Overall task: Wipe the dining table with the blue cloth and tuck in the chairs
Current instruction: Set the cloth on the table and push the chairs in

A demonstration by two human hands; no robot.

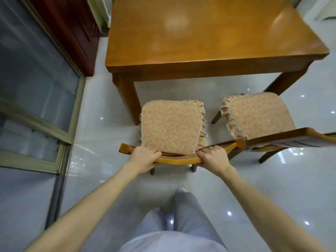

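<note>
Both hands, left (144, 157) and right (214, 156), curl tight over the backrest of the near chair (172, 128), which stands clear of the table (200, 33). Tucking looks underway: next, push it straight under, then the second chair (258, 113); no blue cloth shows.

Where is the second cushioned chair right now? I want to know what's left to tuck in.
In the head view, the second cushioned wooden chair stands right of the chair held by both hands, pulled out from the wooden dining table.

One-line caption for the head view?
Both hands, left and right, grip the cushioned wooden chair before the wooden dining table.
</note>
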